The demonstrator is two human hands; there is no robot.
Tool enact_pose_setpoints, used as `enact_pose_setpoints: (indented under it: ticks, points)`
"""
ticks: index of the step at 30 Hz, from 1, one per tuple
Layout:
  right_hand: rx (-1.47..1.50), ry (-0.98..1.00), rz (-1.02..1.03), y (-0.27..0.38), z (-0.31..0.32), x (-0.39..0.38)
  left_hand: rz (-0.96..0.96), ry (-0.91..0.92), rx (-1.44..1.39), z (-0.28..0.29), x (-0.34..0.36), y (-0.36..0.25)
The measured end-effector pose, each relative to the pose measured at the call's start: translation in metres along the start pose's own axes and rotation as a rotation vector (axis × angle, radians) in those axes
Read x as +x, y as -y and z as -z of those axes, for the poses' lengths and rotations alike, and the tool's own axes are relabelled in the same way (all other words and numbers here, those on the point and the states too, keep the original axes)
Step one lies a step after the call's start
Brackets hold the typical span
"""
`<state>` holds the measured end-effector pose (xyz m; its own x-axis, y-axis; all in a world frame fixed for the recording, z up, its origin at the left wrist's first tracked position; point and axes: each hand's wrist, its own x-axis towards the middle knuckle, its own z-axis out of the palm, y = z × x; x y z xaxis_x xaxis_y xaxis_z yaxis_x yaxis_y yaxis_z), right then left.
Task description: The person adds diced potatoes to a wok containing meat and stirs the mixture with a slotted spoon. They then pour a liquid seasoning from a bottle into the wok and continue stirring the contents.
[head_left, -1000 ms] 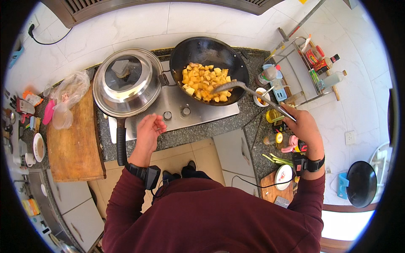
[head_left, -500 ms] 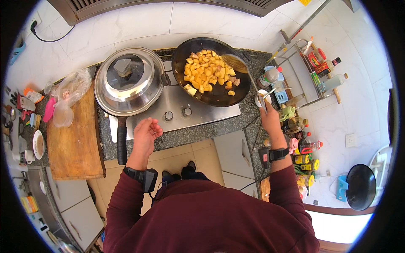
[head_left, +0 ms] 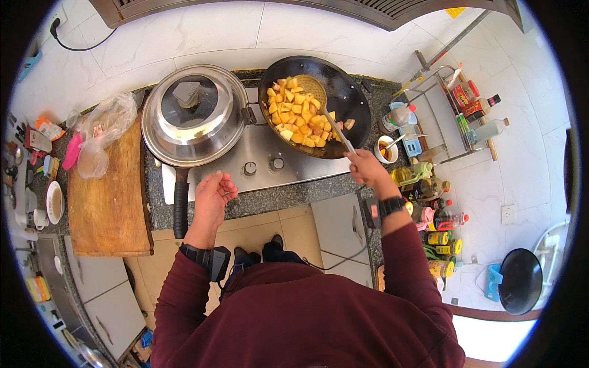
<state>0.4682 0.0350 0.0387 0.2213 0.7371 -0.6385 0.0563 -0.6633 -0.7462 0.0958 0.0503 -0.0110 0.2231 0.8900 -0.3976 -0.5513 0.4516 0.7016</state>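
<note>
My right hand (head_left: 366,168) is closed round the long metal handle of a skimmer (head_left: 311,88). The skimmer's perforated round head lies in the black wok (head_left: 356,95), against the diced potatoes (head_left: 299,116). The yellow cubes, with a few browner pieces among them, are gathered on the wok's left side. My left hand (head_left: 215,195) is half curled over the stove's front edge, its fingers a little apart and nothing in them. Nearest to it is the black handle (head_left: 181,202) of a lidded steel pan (head_left: 236,132) on the left burner.
A wooden cutting board (head_left: 110,208) with a clear plastic bag (head_left: 116,116) lies left of the stove (head_left: 270,178). A white bowl (head_left: 386,149) with a spoon stands right of the wok. Several bottles (head_left: 438,221) and a wire rack (head_left: 454,116) line the right wall.
My right hand has moved left and nearer to me. The skimmer's head has swung from the wok's right rim leftward into the potatoes, which now sit farther left. My left hand has barely moved.
</note>
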Motion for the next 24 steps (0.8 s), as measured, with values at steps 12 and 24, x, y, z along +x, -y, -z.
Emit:
enact_pose_setpoints:
  ticks: [12, 24]
  points:
    - [-1.132, -0.346, 0.497, 0.055, 0.026, -0.174, 0.011, 0.055, -0.009, -0.005, 0.016, -0.001]
    - [-0.851, -0.509, 0.593, 0.003, 0.043, -0.054, 0.015, 0.007, 0.026, -0.008, 0.013, 0.004]
